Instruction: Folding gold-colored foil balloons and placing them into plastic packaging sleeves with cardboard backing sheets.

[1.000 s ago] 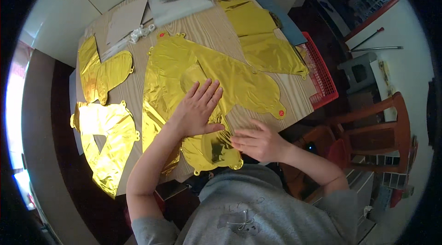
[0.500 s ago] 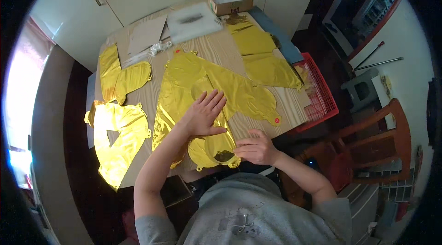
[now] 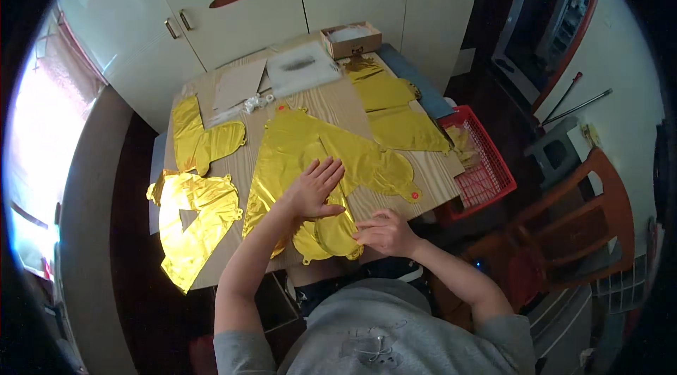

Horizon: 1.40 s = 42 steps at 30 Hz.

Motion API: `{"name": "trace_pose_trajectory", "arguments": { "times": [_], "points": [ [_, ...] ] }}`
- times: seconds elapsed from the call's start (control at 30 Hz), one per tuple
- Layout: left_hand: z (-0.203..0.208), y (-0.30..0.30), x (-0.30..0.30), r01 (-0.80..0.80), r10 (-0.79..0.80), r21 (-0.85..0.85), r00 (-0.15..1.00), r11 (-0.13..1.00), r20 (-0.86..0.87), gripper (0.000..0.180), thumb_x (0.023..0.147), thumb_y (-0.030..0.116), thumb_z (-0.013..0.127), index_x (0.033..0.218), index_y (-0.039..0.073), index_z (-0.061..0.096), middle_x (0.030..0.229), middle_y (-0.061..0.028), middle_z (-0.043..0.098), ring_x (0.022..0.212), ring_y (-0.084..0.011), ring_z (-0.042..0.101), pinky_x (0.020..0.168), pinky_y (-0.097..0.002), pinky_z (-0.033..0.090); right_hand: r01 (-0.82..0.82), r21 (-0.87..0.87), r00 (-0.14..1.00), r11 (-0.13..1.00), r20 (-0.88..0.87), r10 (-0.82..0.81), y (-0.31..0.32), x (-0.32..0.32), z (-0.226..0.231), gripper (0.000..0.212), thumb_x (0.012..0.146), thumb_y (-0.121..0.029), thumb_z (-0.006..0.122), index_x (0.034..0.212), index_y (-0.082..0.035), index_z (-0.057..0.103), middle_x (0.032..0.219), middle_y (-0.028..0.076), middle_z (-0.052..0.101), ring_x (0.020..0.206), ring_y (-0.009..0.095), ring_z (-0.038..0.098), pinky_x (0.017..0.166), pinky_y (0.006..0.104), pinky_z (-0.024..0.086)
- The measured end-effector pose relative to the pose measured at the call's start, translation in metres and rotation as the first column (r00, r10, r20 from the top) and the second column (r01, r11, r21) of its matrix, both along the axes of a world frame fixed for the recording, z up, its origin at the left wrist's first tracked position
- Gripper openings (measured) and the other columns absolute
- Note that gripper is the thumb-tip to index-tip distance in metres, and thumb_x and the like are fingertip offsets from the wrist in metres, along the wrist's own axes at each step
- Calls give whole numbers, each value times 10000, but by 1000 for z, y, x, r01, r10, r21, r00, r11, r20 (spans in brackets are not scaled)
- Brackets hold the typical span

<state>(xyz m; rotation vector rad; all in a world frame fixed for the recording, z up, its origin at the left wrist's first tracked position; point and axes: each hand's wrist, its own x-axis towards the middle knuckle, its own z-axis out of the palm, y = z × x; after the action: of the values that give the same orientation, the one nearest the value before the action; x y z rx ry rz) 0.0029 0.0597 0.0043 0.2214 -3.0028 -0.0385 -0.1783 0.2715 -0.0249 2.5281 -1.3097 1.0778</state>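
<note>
A large flat gold foil balloon (image 3: 289, 139) is spread over the middle of the table, its near end folded into a rounded flap (image 3: 328, 237) by the front edge. My left hand (image 3: 314, 189) lies palm down on this foil, fingers stretched out. At the right side of the flap, my right hand (image 3: 388, 232) has its fingers bent and closed on the foil's edge; the fingertips are partly hidden. Two more flat gold balloons lie on the left, one shiny (image 3: 197, 209) and one farther back (image 3: 211, 141). Another gold foil piece (image 3: 402, 118) rests at the right.
At the back of the table (image 3: 338, 107) are a clear plastic bag (image 3: 303, 68), a cardboard sheet (image 3: 238, 84), a small white bundle (image 3: 258, 102) and an open cardboard box (image 3: 350, 41). A red plastic basket (image 3: 493, 156) and a wooden chair (image 3: 578, 227) stand to the right.
My view has shifted, showing more of the cabinets. The near flap lies flatter, and the dark gap at its edge no longer shows. My left hand stays flat on the foil.
</note>
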Motion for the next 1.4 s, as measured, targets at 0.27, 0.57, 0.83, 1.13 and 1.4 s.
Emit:
{"name": "trace_pose_trajectory", "arguments": {
  "times": [0.27,0.57,0.83,1.13,1.4],
  "points": [
    [0,0,1,2,-2,-1,1000,1000,-11,968,844,670,481,1462,-49,285,1527,-240,292,1429,-391,252,1168,-502,185,11,52,999,999,-36,-9,-1,2,6,202,798,-193,712,998,-163,712,1097,-27,702,1098,149,632,915,351,470],
    [-1,1,-1,-20,21,16,999,1000,-32,912,860,636,480,1462,-27,310,1527,-220,307,1429,-369,265,1168,-488,194,23,42,997,999,-79,-19,-4,3,10,211,788,-171,702,996,-156,729,1105,-24,705,1105,158,629,915,342,475],
    [5,-2,-3,-58,56,162,998,985,14,885,879,593,492,1483,-15,271,1539,-208,292,1440,-337,256,1172,-490,180,10,111,999,994,-40,-5,-6,3,11,192,792,-168,700,981,-161,735,1099,-25,708,1098,157,630,926,347,458],
    [-5,5,-8,-167,169,162,986,972,1,849,888,562,508,1491,13,268,1537,-144,329,1439,-284,276,1175,-488,179,-10,136,1000,991,-17,12,-6,5,15,208,781,-171,707,986,-147,730,1089,-27,704,1095,151,624,921,351,460],
    [-4,5,-11,-181,183,183,983,966,10,727,942,464,462,1495,32,270,1547,-139,312,1442,-296,266,1175,-492,174,-93,94,996,991,2,93,-5,-4,6,194,786,-189,713,972,-138,734,1053,-46,710,1093,142,625,939,371,464]
  ]
}}
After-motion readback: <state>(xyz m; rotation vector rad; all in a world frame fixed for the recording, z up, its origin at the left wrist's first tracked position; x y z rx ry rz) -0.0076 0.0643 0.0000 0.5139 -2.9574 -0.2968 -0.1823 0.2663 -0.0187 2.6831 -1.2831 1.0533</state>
